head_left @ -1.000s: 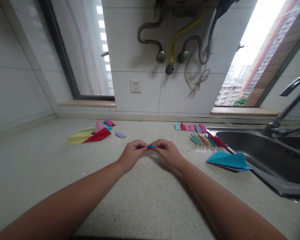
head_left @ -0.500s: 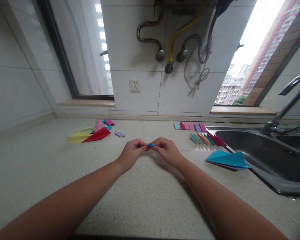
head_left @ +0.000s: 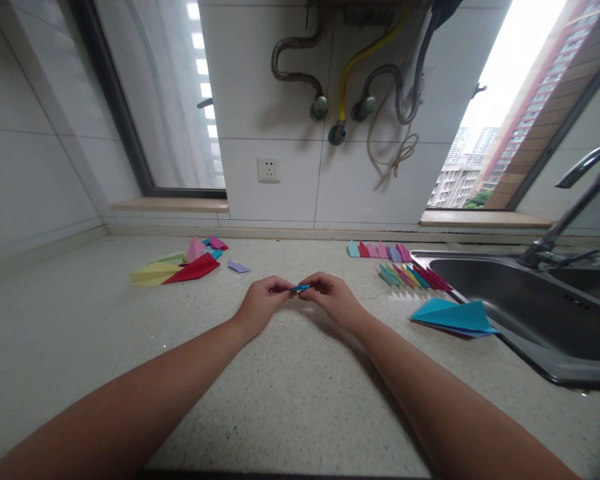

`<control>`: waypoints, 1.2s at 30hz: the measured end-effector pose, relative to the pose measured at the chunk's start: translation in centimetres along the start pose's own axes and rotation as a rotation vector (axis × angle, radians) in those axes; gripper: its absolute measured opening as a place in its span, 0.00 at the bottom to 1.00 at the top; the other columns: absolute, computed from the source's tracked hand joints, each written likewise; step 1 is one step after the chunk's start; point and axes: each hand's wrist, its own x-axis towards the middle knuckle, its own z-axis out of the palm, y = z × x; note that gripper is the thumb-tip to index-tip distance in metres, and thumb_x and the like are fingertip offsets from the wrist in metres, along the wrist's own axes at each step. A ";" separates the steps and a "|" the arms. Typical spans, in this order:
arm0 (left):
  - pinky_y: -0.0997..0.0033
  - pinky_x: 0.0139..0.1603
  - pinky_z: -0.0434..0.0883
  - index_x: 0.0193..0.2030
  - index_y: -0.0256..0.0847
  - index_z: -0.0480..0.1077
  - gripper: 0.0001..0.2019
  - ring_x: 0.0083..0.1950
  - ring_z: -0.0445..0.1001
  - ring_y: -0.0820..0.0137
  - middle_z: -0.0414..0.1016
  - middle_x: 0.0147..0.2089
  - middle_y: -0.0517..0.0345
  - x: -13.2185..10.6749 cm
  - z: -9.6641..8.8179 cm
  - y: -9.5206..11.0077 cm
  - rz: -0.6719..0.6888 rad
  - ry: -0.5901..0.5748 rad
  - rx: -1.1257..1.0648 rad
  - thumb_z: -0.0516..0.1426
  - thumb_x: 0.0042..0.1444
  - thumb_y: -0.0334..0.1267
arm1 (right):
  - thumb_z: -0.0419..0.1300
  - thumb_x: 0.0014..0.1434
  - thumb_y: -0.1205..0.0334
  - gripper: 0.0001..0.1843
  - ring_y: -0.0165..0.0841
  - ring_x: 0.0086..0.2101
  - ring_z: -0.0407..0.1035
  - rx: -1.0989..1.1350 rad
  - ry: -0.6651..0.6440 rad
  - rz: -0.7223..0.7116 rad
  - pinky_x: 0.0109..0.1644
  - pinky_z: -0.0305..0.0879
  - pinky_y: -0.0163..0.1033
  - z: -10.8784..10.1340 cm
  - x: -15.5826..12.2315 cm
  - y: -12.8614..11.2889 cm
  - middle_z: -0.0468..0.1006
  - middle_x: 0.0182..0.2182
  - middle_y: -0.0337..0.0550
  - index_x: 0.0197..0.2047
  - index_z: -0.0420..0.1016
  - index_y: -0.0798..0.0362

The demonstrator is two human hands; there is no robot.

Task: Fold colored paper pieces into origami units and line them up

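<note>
My left hand (head_left: 263, 303) and my right hand (head_left: 331, 298) meet over the middle of the speckled countertop (head_left: 290, 393). Both pinch a small folded piece of blue paper (head_left: 301, 288) between fingertips, one hand at each end. The paper is held just above the counter. Most of it is hidden by my fingers.
Folded paper pieces in yellow, red and pink lie at the back left (head_left: 177, 268). Two rows of small coloured folded pieces (head_left: 413, 275) sit near the steel sink (head_left: 530, 307). A large blue folded sheet (head_left: 453, 317) lies by the sink rim. A tap (head_left: 573, 207) stands at right.
The hands keep pinching the blue paper in nearly the same spot; the view has shifted slightly, and the fingers have moved a little on the paper.
</note>
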 end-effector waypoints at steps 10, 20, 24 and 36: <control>0.64 0.45 0.71 0.33 0.39 0.79 0.06 0.40 0.77 0.65 0.81 0.35 0.53 0.0 0.3 0.7 -0.008 0.020 0.013 0.66 0.48 0.38 | 0.65 0.51 0.62 0.05 0.33 0.33 0.72 -0.076 0.075 -0.001 0.42 0.67 0.41 0.0 0.2 0.5 0.80 0.30 0.43 0.32 0.77 0.54; 0.65 0.45 0.70 0.34 0.37 0.77 0.10 0.39 0.77 0.67 0.81 0.36 0.53 -0.2 0.3 0.4 -0.019 -0.008 0.007 0.67 0.48 0.40 | 0.64 0.53 0.61 0.06 0.34 0.33 0.73 -0.111 0.047 -0.016 0.41 0.68 0.42 -0.2 0.3 0.6 0.80 0.29 0.43 0.31 0.75 0.54; 0.67 0.44 0.70 0.37 0.37 0.76 0.11 0.38 0.76 0.68 0.80 0.36 0.53 -0.2 0.2 0.1 0.000 -0.038 0.015 0.66 0.49 0.40 | 0.64 0.53 0.60 0.07 0.35 0.33 0.75 -0.076 0.029 0.012 0.41 0.69 0.42 -0.1 0.2 1.3 0.80 0.30 0.43 0.34 0.75 0.54; 0.70 0.34 0.74 0.49 0.37 0.73 0.18 0.37 0.74 0.70 0.76 0.39 0.52 -0.5 0.3 0.7 -0.069 -0.157 -0.070 0.64 0.53 0.42 | 0.66 0.52 0.53 0.18 0.29 0.23 0.69 0.176 0.058 0.076 0.30 0.67 0.38 0.1 0.5 1.2 0.75 0.26 0.35 0.41 0.66 0.52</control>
